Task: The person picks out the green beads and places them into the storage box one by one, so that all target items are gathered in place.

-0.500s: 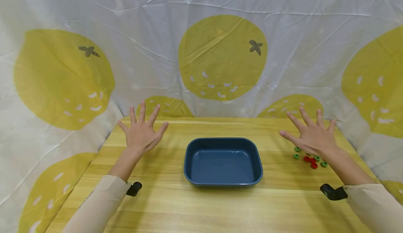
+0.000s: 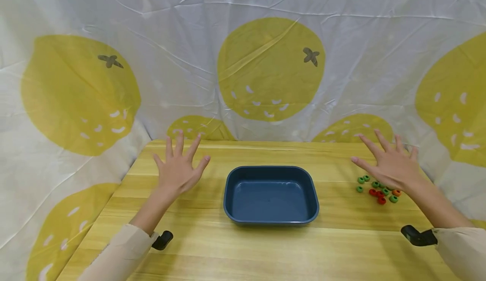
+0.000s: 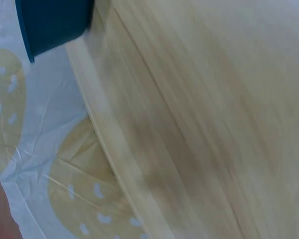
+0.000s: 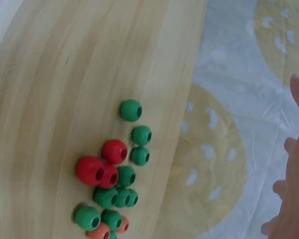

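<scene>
My left hand [image 2: 176, 172] hovers above the table to the left of a blue tub [image 2: 271, 222], its fingers spread wide and nothing in it. On the other side, my right hand [image 2: 395, 167] is also raised with spread fingers and holds nothing. Below and in front of it lies a loose cluster of round beads with holes. Red beads [image 4: 89, 170] sit amid several green beads [image 4: 130, 110], with orange beads [image 4: 99, 231] at one end. Part of the cluster is hidden by the right hand in the head view. The tub's inside shows no contents.
A pale wooden table [image 2: 265, 251] carries the tub and beads. Behind it and along its sides hangs a white cloth [image 2: 182, 61] printed with big yellow fruit. Black wrist mounts [image 2: 417, 235] stick out from both sleeves.
Both hands have shifted to the right, the right one farther, and the left hand sits slightly lower. More beads, including an orange one, now show beside the right hand.
</scene>
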`<state>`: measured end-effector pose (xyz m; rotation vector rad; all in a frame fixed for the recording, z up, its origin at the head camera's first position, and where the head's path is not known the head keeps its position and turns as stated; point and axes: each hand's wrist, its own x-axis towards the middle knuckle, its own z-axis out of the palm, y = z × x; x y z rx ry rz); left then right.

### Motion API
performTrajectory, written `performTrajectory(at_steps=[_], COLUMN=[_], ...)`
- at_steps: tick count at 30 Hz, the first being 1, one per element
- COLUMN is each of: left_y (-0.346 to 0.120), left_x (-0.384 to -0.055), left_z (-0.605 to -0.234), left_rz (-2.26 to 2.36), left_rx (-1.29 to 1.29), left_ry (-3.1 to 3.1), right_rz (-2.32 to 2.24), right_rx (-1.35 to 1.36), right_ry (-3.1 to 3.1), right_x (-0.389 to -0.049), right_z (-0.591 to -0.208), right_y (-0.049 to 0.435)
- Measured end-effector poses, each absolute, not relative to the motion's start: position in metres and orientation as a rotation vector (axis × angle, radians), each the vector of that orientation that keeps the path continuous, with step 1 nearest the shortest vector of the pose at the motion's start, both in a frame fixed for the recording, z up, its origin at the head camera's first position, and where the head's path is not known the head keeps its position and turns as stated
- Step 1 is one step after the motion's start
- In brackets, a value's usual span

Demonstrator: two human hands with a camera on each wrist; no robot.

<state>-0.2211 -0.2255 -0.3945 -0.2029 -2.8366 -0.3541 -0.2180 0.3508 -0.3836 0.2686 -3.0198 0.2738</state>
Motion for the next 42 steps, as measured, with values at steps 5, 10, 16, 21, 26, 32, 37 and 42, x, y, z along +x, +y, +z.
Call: performTrajectory(at_steps=[5,10,16,21,26,32,37,42], left_y=[-0.213,-0.199,-0.186,-0.179,-0.173,-0.168,-0.162,-0.157], left_x=[-0.207,-0.194,-0.179,-0.166,-0.153,-0.138,-0.128,-0.121], left_z=[-0.397,-0.402,-0.409,-0.411,-0.412,-0.415,-0.419,-0.425], left_rz=[-0.389,-0.435,-0.567,-0.718,-0.978,-1.291,-1.627,-1.882], left_rx=[-0.259,-0.333,-0.405,-0.447,-0.439,-0.411,-0.276,-0.141], left_ry=[-2.843,-2.842,-2.819,-2.805,-2.836,-2.844,-2.791,-2.715], right_rz=[0.403,0.479,0.555,0.714,0.867,0.940,0.909,0.891], right_rx=[0.294,0.340,0.397,0.438,0.434,0.431,0.377,0.327], right_ry=[-3.019,-2.986,-2.920,-2.896,-2.885,-2.854,-2.866,-2.895], right_x=[-0.209,-0.200,-0.192,-0.187,-0.177,-0.167,-0.153,-0.141], right_z=[-0.384,-0.388,-0.399,-0.408,-0.415,-0.426,-0.437,-0.452], right_y=[0.364,0.379,0.400,0.416,0.427,0.434,0.441,0.446])
